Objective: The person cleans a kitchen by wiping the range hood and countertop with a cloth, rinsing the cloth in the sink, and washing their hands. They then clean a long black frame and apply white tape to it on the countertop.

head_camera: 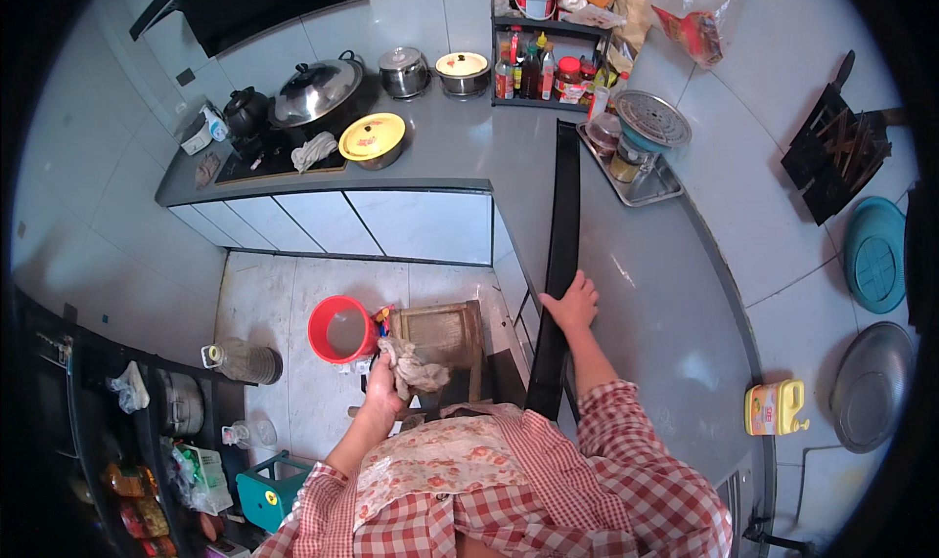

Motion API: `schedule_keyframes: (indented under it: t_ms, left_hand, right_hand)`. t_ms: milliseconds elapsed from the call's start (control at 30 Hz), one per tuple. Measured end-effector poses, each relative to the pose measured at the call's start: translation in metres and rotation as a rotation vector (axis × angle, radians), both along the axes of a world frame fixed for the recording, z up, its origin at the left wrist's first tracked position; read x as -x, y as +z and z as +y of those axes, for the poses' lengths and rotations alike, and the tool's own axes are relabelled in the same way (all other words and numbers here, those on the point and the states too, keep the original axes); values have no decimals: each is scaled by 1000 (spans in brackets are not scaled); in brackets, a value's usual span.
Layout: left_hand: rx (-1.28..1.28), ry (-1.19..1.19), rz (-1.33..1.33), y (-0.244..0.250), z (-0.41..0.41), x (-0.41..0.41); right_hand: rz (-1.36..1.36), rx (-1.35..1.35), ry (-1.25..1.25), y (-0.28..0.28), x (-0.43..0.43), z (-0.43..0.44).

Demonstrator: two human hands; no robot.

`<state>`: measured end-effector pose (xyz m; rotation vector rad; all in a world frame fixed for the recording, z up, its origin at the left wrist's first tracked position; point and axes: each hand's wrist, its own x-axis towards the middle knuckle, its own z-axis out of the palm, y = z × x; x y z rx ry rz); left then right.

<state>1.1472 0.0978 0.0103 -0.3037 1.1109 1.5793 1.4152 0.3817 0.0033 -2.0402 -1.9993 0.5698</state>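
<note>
My left hand (384,391) grips a crumpled, dirty-looking cloth (414,371) in front of my apron. Low down beyond it stands a red bucket (317,325) with murky water inside. A long black panel (565,191) reaches from the grey countertop (645,286) back towards my waist. Across this panel lies my right hand (574,305), its thumb at the left edge and its fingers over the right side. The panel's near end is partly hidden by my clothes. Beside the bucket is a worn wooden stool or chair (439,330).
On the far counter are a lidded wok (319,92), a yellow-lidded pot (372,138) and a rack of bottles (543,66). A metal tray (656,184) holds jars at right. A yellow jug (774,407) stands by the wall. Left are a large bottle (246,360) and a green stool (271,496).
</note>
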Motion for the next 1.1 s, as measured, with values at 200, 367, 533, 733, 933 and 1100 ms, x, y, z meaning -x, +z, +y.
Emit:
schedule_keyframes:
  t_ms: [200, 367, 533, 733, 933, 1100]
  left_hand:
    - [-53, -25, -76, 3, -3, 2]
    - [-56, 3, -35, 12, -19, 6]
    - [-99, -47, -1, 38, -27, 7]
    - [14, -79, -97, 39, -21, 4]
    - [-87, -209, 174, 73, 15, -15]
    - [-126, -288, 358, 107, 22, -3]
  right_hand:
    - [-106, 100, -39, -8, 30, 23]
    - [312, 21, 101, -26, -31, 42]
    - [1379, 763, 45, -28, -97, 21]
    - [1620, 1013, 17, 4, -82, -14]
    - [1416, 830, 143, 21, -53, -25]
    - [1145, 634, 376, 69, -32, -55]
